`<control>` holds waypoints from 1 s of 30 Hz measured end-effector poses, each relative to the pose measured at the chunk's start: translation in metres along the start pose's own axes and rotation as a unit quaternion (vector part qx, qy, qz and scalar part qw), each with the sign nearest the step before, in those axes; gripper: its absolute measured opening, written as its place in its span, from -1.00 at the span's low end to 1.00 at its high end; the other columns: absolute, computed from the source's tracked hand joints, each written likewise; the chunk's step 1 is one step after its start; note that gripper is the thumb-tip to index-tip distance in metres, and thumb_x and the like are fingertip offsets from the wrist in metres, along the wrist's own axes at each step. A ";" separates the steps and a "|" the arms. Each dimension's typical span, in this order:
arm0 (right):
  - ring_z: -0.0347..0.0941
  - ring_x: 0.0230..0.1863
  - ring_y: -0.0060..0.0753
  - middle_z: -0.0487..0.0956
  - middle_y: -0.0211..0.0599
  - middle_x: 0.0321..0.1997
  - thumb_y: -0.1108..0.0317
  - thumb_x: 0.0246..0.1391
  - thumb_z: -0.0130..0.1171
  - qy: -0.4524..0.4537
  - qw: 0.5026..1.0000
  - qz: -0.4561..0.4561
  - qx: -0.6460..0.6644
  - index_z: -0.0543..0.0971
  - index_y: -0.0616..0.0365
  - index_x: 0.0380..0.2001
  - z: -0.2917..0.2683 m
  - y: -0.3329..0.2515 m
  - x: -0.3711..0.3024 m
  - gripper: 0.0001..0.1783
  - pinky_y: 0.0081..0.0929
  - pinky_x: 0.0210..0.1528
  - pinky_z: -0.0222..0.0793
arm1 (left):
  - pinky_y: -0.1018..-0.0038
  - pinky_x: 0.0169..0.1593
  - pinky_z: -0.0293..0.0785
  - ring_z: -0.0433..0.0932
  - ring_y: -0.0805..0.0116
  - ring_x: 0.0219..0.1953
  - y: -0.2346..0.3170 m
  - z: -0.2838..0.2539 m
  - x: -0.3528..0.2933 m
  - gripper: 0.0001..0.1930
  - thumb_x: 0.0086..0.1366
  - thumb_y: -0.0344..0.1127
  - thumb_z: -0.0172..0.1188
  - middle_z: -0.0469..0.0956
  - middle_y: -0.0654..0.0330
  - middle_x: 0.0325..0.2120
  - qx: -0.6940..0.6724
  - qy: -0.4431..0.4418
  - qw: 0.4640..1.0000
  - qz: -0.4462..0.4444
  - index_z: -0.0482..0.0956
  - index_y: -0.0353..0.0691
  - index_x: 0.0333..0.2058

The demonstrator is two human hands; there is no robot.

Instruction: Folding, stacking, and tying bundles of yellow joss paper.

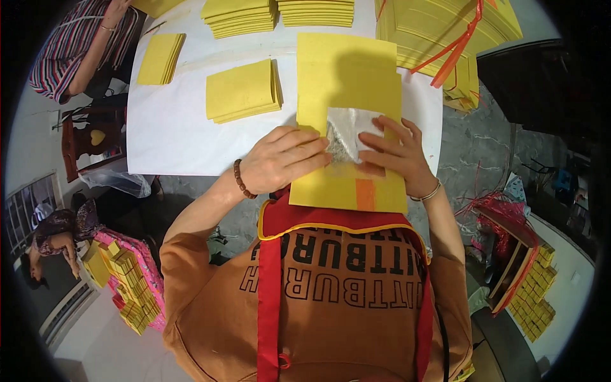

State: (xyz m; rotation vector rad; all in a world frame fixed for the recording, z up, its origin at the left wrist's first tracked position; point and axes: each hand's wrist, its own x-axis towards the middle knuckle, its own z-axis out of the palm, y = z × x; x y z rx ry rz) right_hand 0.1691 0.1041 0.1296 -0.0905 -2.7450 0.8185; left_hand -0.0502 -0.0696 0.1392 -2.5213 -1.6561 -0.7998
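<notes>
A large sheet of yellow paper [347,76] lies on top of others at the table's near edge, its lower end reaching over my red apron. On it rests a small packet or folded sheet [369,120], white with a shiny silvery-grey, patterned part. My left hand [280,156] lies with fingers stretched out, the tips touching the packet's left edge. My right hand [402,153] has its fingers spread over the packet's right side, slightly blurred. An orange patch [365,194] shows near the sheet's lower edge.
Small stacks of folded yellow paper [242,91] lie left on the white table [184,134], with taller stacks [238,18] behind. Large yellow sheets with red ribbon [455,51] are at the far right. Another person [95,51] is at the far left. Yellow bundles [130,290] stand lower left.
</notes>
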 end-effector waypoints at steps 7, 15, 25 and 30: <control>0.19 0.19 -0.28 0.46 -0.62 0.03 0.14 -0.06 0.13 -0.060 0.995 -0.034 -0.077 0.53 -0.21 -0.16 -0.007 -0.008 0.005 -0.67 -0.13 0.20 -0.19 | 0.51 -0.10 0.32 0.46 0.36 -0.17 -0.005 -0.001 0.000 -0.75 -0.02 -0.41 0.08 0.55 0.22 -0.28 -0.045 -0.013 0.999 0.010 0.56 -0.17 -0.30; 0.32 0.04 -0.33 0.54 -0.45 -0.13 0.19 -0.05 0.14 -0.060 0.989 0.084 0.102 0.51 0.01 -0.15 -0.009 0.005 0.003 -0.65 -0.36 0.10 -0.06 | 0.38 -0.31 0.42 0.53 0.15 -0.40 -0.014 0.003 0.012 -0.74 0.18 -0.22 0.06 0.56 0.06 -0.44 -0.281 -0.025 0.920 -0.271 0.54 -0.30 -0.29; 0.46 -0.11 -0.36 0.52 -0.12 -0.13 0.43 -0.03 0.14 0.204 0.822 0.330 0.417 0.29 0.26 0.07 0.013 -0.002 0.024 -0.46 -0.45 -0.09 0.35 | 0.33 -0.48 0.33 0.48 0.09 -0.58 -0.041 0.012 0.040 -0.67 0.22 -0.14 0.05 0.47 -0.05 -0.63 -0.217 -0.131 0.829 -0.498 0.45 -0.30 -0.20; 0.44 -0.04 -0.14 0.45 -0.10 0.02 0.47 -0.02 0.12 0.059 0.925 0.293 0.235 -0.20 0.03 0.28 0.023 0.024 0.012 -0.09 -0.41 -0.03 0.33 | 0.35 -0.44 0.36 0.51 0.23 -0.56 -0.044 0.032 0.029 -0.59 0.17 -0.12 0.13 0.52 0.02 -0.58 -0.333 0.045 0.815 -0.473 0.37 -0.24 -0.09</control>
